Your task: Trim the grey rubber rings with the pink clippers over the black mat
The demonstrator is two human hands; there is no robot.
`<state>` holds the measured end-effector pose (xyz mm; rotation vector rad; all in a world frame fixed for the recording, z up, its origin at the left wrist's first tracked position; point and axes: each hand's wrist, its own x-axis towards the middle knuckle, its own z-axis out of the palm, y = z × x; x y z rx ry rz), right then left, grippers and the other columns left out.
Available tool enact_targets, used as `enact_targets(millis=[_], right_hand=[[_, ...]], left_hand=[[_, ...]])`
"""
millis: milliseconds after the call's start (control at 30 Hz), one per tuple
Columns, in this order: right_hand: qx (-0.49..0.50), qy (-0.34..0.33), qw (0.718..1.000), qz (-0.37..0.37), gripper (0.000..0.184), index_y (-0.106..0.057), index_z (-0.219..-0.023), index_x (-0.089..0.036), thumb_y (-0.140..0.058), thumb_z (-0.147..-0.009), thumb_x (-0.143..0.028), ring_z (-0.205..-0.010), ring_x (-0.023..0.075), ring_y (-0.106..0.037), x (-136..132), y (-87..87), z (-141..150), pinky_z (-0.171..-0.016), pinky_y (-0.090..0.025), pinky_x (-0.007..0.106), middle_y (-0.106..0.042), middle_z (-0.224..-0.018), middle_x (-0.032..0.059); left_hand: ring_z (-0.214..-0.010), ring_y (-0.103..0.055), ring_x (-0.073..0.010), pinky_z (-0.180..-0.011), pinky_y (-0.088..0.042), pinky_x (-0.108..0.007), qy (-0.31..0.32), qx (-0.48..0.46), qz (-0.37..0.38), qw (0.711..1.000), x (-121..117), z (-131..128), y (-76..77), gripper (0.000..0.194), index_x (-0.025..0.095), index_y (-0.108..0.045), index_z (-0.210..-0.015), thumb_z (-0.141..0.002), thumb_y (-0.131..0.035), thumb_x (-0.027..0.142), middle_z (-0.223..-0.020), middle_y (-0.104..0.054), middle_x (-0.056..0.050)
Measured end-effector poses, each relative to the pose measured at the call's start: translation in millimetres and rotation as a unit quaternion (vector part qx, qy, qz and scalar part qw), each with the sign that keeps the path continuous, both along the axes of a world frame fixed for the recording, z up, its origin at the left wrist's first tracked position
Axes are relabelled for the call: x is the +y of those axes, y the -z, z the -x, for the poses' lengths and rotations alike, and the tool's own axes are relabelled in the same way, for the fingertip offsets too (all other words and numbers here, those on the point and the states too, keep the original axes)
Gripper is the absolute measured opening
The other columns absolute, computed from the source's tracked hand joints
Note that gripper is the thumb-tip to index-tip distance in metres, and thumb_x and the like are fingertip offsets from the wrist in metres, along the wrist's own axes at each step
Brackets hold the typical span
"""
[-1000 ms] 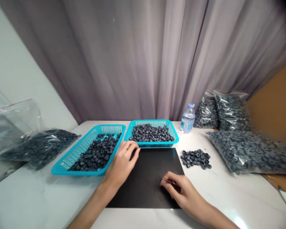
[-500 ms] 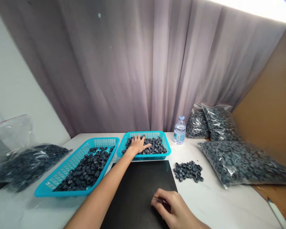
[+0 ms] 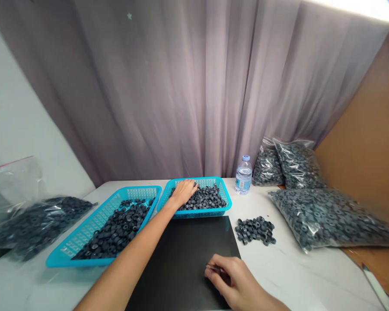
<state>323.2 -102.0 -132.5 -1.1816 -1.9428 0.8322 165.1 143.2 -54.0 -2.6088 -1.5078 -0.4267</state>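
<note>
Your left hand (image 3: 183, 191) reaches into the far basket (image 3: 210, 213), near the surface's back edge, among dark rings (image 3: 210, 198); its fingertips are hidden, so I can't tell whether they grip. Your right hand (image 3: 231, 278) pinches a thin item (image 3: 211, 267), too small to identify, over the black mat's (image 3: 184, 255) right side. You have room over the mat between your hands. Your left forearm hides its left edge and the left basket's (image 3: 60, 258) near-right corner. A loose pile (image 3: 254, 230) lies beside the mat's right edge.

The right hand (image 3: 231, 278) mostly hides its slim item (image 3: 212, 267); the left edge cuts off a plastic bag (image 3: 48, 220).
</note>
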Motion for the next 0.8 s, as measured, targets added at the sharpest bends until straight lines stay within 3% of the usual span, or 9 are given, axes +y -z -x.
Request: enact_targets(millis=[433, 500, 600, 667, 800], right_hand=[[0.012, -0.001, 1.0, 0.017, 0.029, -0.06, -0.084, -0.02, -0.048, -0.101, -0.039, -0.057, 0.0113, -0.045, -5, -4.1, -2, -0.056, -0.032, 0.022, -0.052, -0.065, -0.0034], [0.007, 0.0, 1.0, 0.02, 0.029, -0.06, -0.084, -0.021, -0.047, -0.102, -0.039, -0.058, 0.0114, -0.045, -6, -5.4, -3, -0.057, -0.032, 0.022, -0.052, -0.065, -0.0035], [-0.004, 0.003, 1.0, 0.021, 0.028, -0.061, -0.085, -0.021, -0.048, -0.102, -0.039, -0.058, 0.0116, -0.046, -7, -8.2, -4, -0.058, -0.032, 0.023, -0.054, -0.066, -0.0034], [-0.008, 0.004, 1.0, 0.019, 0.027, -0.061, -0.085, -0.021, -0.048, -0.102, -0.039, -0.059, 0.0119, -0.048, -8, -10.0, -4, -0.059, -0.033, 0.023, -0.055, -0.067, -0.0031], [-0.012, 0.003, 1.0, 0.013, 0.028, -0.062, -0.085, -0.021, -0.048, -0.102, -0.038, -0.059, 0.0124, -0.048, -8, -11.2, -4, -0.059, -0.033, 0.023, -0.056, -0.067, -0.0024]], left_hand=[[-0.107, -0.066, -0.0246, -0.089, -0.058, -0.046, -0.042, -0.109, -0.022, 0.993, -19, 10, -33.9, 0.036, 0.017, -0.06, -0.128, -0.096, -0.064, 0.034, -0.128, -0.063, -0.011], [-0.101, -0.067, -0.0227, -0.086, -0.058, -0.043, -0.049, -0.129, -0.034, 0.99, -24, 10, -38.0, 0.032, 0.015, -0.062, -0.124, -0.098, -0.06, 0.035, -0.12, -0.066, -0.01], [-0.081, -0.067, -0.0193, -0.075, -0.053, -0.034, -0.032, -0.145, -0.046, 0.988, -38, 13, -42.3, 0.034, 0.016, -0.064, -0.103, -0.106, -0.04, 0.04, -0.089, -0.069, -0.005], [-0.072, -0.063, -0.019, -0.069, -0.047, -0.03, -0.008, -0.145, -0.047, 0.988, -55, 18, -41.3, 0.04, 0.019, -0.061, -0.092, -0.107, -0.032, 0.043, -0.075, -0.064, -0.002], [-0.07, -0.061, -0.0192, -0.069, -0.043, -0.03, 0.046, -0.115, -0.032, 0.992, -100, 30, -21.2, 0.031, 0.023, -0.055, -0.084, -0.103, -0.04, 0.042, -0.076, -0.062, 0.0]])
